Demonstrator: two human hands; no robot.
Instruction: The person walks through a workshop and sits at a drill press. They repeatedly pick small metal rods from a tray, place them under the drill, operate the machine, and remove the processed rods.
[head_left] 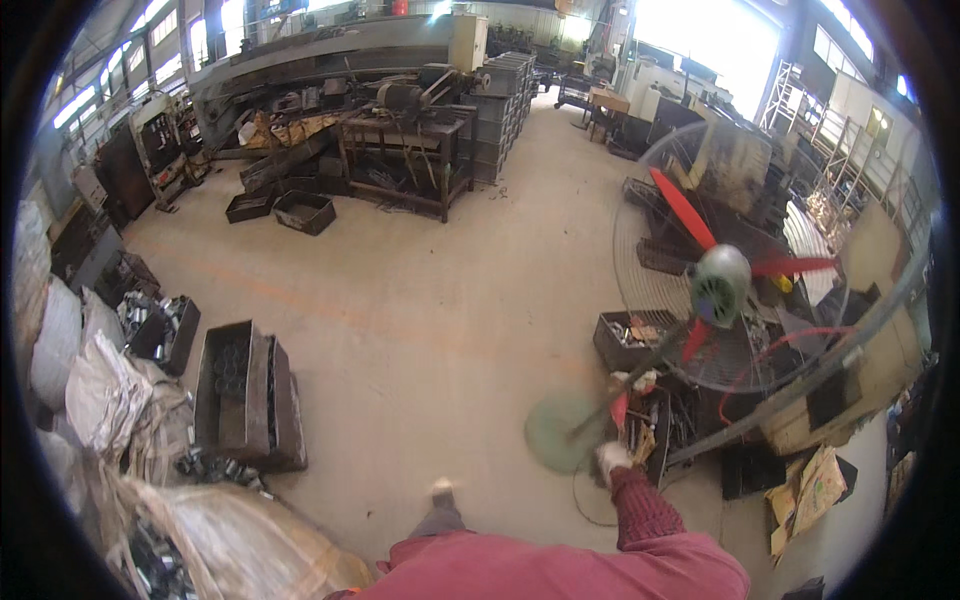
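My right hand (612, 460), in a whitish glove below a dark red knitted cuff, hangs low at my right side. Its fingers are too small and blurred to show whether they are closed or hold anything. Close by is the pole (598, 415) of a standing fan (722, 285) with red blades and a wire cage. The fan stands on a round green base (562, 430). Beside the hand is a bin of dark metal pieces (668, 425), with a red and white cloth-like thing (622, 405) at its edge. My left hand is out of sight.
Metal bins (225, 400) and white sacks (105, 390) line the left, with a large plastic-wrapped sack (240, 540) near me. Farther off are a workbench with a motor (400, 125) and stacked grey crates (495, 120). A parts bin (630, 340) stands beyond the fan base.
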